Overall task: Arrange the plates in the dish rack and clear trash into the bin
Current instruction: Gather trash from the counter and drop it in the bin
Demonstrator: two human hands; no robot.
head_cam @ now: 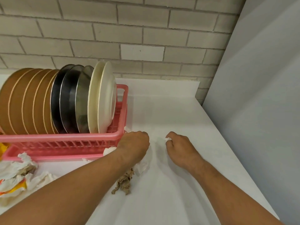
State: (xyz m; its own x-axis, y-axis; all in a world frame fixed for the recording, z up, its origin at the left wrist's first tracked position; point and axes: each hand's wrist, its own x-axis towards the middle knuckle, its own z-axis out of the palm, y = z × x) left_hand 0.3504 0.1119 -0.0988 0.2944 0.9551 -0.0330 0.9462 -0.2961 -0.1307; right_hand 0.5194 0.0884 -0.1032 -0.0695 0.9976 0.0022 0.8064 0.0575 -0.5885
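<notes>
Trash-clearing is in hand. Nearest on the counter (162,111) lies a crumpled brown napkin (124,182). Beyond it, the left hand (133,146) curls round white tissue (142,166) at the dish rack (65,140) corner, and the right hand (177,146) pinches a paper scrap (168,139). The plates (100,98) stand racked. Next, probably, both handfuls go to the bin, which is out of view.

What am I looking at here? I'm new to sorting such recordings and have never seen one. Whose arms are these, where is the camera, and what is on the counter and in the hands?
There is no machine here. A person works with bare hands, and the single picture comes from a camera worn on their head, looking down. The left hand curls over crumpled white tissue beside the pink dish rack. The right hand pinches a small white scrap. The rack holds brown plates, dark metal plates and white plates, all standing on edge. On the white counter lie a brown paper wad and, at the left, more crumpled wrappers. No bin is in view.
</notes>
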